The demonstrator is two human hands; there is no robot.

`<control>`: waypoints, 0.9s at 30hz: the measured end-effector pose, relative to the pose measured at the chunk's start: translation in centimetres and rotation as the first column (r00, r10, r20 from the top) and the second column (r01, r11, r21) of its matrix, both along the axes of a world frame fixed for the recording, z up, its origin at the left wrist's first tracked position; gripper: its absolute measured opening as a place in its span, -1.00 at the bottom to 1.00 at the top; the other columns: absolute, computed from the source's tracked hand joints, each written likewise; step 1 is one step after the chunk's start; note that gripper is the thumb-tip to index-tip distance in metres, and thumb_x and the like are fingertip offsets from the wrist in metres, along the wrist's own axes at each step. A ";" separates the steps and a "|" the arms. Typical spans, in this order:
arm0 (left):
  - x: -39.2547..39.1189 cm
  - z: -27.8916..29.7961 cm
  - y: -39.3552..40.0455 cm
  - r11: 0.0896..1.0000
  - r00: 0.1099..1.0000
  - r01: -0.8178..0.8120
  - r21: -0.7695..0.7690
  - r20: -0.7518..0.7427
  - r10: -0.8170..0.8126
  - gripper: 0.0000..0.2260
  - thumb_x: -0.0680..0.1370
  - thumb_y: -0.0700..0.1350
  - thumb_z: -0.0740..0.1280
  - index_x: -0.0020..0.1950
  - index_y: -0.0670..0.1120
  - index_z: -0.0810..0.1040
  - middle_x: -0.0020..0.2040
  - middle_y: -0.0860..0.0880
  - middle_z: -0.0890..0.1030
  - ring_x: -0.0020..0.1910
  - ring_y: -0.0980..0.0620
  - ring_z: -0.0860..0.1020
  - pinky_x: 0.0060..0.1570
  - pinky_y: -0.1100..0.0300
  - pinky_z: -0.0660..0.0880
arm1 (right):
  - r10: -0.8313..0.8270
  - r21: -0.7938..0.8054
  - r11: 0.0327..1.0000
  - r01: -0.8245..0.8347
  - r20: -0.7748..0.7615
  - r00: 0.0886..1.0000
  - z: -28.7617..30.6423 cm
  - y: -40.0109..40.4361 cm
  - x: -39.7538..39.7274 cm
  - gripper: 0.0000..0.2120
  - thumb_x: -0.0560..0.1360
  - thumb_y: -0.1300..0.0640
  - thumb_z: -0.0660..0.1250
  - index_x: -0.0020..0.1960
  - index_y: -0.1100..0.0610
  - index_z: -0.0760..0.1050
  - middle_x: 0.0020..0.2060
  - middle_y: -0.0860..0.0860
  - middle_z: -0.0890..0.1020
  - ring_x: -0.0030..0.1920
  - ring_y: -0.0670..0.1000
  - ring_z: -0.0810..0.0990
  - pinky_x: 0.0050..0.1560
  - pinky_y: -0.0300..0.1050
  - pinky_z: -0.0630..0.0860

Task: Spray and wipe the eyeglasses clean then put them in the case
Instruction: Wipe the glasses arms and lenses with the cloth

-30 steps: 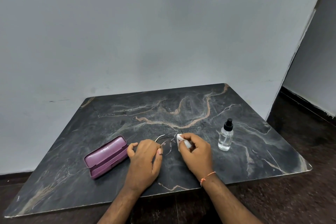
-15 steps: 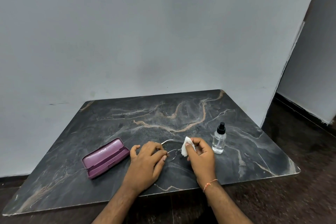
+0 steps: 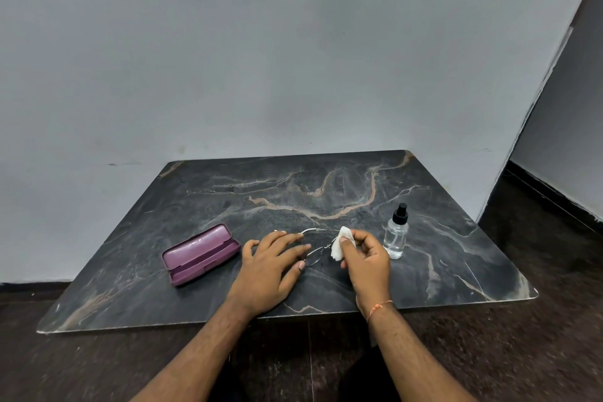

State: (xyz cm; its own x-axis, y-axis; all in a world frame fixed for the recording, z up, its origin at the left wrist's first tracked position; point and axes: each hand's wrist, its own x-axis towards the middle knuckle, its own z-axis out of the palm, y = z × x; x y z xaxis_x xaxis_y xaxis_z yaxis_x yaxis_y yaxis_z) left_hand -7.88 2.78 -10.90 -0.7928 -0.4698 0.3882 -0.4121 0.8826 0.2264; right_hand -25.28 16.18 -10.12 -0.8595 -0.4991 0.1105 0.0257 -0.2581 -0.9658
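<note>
Right hand [image 3: 367, 266]: grip pinched together on a white cloth [image 3: 341, 243], pressed against one lens of the eyeglasses [image 3: 316, 250]. Left hand [image 3: 272, 266]: fingers spread flat, steadying the other side of the frame on the desk [image 3: 326, 186]; grip apart. Purple case [image 3: 199, 253] lies open left of the hands, nothing visible inside. Spray bottle [image 3: 396, 232] stands upright right of the hands, part full of clear liquid. Lenses are mostly hidden by fingers and cloth.
</note>
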 end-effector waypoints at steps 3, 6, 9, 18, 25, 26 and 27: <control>0.0 0.1 0.1 0.999 1.000 -0.011 0.034 -0.020 0.012 -0.53 0.73 0.28 0.08 0.64 0.28 0.39 0.61 0.34 0.38 0.66 0.20 0.25 0.52 -0.07 0.13 | 0.004 -0.013 1.000 -0.004 -0.005 1.000 0.2 0.1 -0.1 -0.88 0.61 0.23 0.50 -0.05 0.04 0.71 -0.34 -0.05 0.72 -0.45 -0.17 0.54 -0.43 -0.33 0.47; 0.5 0.0 0.3 0.997 0.995 -0.017 0.073 -0.098 0.025 -0.58 0.73 0.24 0.14 0.59 0.26 0.41 0.56 0.36 0.41 0.62 0.25 0.28 0.50 -0.01 0.15 | 0.024 -0.003 1.000 -0.024 -0.019 1.000 0.2 0.2 0.0 -0.83 0.60 0.22 0.51 -0.08 -0.04 0.74 -0.33 -0.05 0.72 -0.43 -0.16 0.54 -0.41 -0.32 0.48; 1.2 -0.1 0.6 0.995 0.984 -0.014 0.101 -0.176 0.032 -0.63 0.74 0.20 0.18 0.56 0.26 0.43 0.52 0.37 0.44 0.59 0.30 0.30 0.48 0.02 0.16 | 0.034 0.018 0.999 -0.034 -0.027 0.999 0.1 0.4 0.1 -0.84 0.58 0.19 0.52 -0.04 -0.08 0.75 -0.30 -0.03 0.73 -0.42 -0.11 0.53 -0.38 -0.26 0.50; 3.0 -0.5 3.0 0.954 0.900 0.097 0.284 -0.435 0.038 -0.64 0.67 0.07 0.41 0.47 0.21 0.52 0.39 0.32 0.54 0.40 0.20 0.57 0.40 0.09 0.43 | 0.109 0.070 0.992 -0.105 -0.063 0.992 0.8 1.4 1.0 -0.84 0.55 0.17 0.57 -0.02 -0.10 0.79 -0.32 -0.04 0.72 -0.37 -0.09 0.55 -0.33 -0.28 0.51; 3.8 0.7 6.3 0.929 0.885 0.171 0.328 -0.466 0.002 -0.50 0.60 0.05 0.49 0.54 0.19 0.52 0.41 0.33 0.56 0.34 0.21 0.61 0.16 0.41 0.55 | 0.209 0.142 0.972 -0.186 -0.169 0.963 1.3 1.2 5.0 -0.77 0.53 0.21 0.58 -0.05 -0.15 0.78 -0.21 -0.10 0.78 -0.26 -0.14 0.59 -0.17 -0.28 0.56; 4.0 0.8 6.5 0.919 0.879 0.185 0.349 -0.476 0.004 -0.49 0.59 0.03 0.50 0.54 0.19 0.53 0.39 0.35 0.57 0.28 0.21 0.64 0.09 0.39 0.60 | 0.215 0.162 0.969 -0.188 -0.176 0.960 1.4 1.0 5.7 -0.79 0.53 0.19 0.58 -0.05 -0.14 0.78 -0.19 -0.09 0.79 -0.23 -0.13 0.63 -0.13 -0.25 0.59; 4.1 0.9 6.6 0.901 0.872 0.201 0.383 -0.490 0.014 -0.47 0.58 0.00 0.51 0.55 0.18 0.54 0.34 0.36 0.59 0.21 0.19 0.68 0.02 0.36 0.64 | 0.226 0.181 0.964 -0.193 -0.184 0.957 1.5 0.8 6.3 -0.79 0.53 0.18 0.59 -0.04 -0.15 0.78 -0.18 -0.08 0.79 -0.22 -0.14 0.67 -0.13 -0.24 0.60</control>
State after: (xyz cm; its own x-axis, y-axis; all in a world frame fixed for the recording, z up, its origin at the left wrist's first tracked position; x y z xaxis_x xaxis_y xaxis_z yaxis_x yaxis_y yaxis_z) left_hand -3.76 9.37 -10.03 -0.6123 -0.6022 0.5123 -0.0804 0.6920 0.7174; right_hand -18.98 16.98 -8.67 -0.7017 -0.6908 0.1743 -0.1365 -0.1097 -0.9845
